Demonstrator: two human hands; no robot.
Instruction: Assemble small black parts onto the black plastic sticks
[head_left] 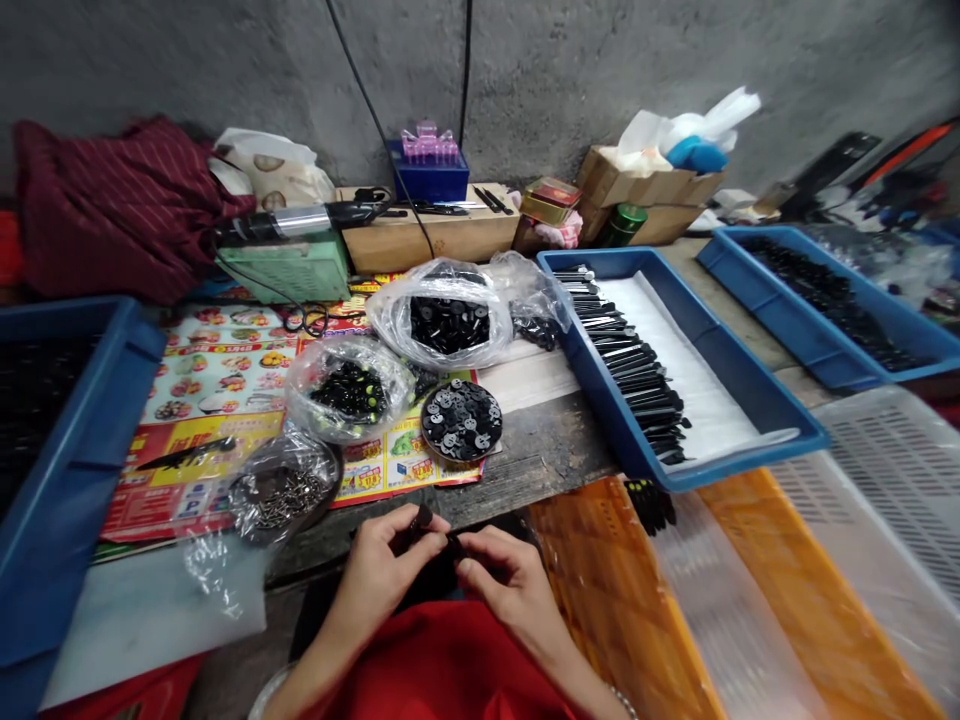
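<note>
At the table's front edge, my left hand [391, 552] pinches a small dark piece [422, 517] between thumb and fingers. My right hand [506, 572] is closed beside it, its fingertips on the other end of a small black part; its exact kind is too small to make out. Just beyond my hands lies a round dish of flat black discs with holes [461, 420]. Left of it stand a clear bag of black and yellow-green parts [350, 390] and a plastic-lined bowl of small metal pins [289, 497]. Behind, an open bag [382, 310] holds black pieces.
A blue tray [750, 472] on the right holds a row of long black pieces on white lining. Other blue trays [139, 345] stand far left and far right [795, 345]. Orange crates [600, 600] sit low right. Black scissors [187, 453] lie on printed paper.
</note>
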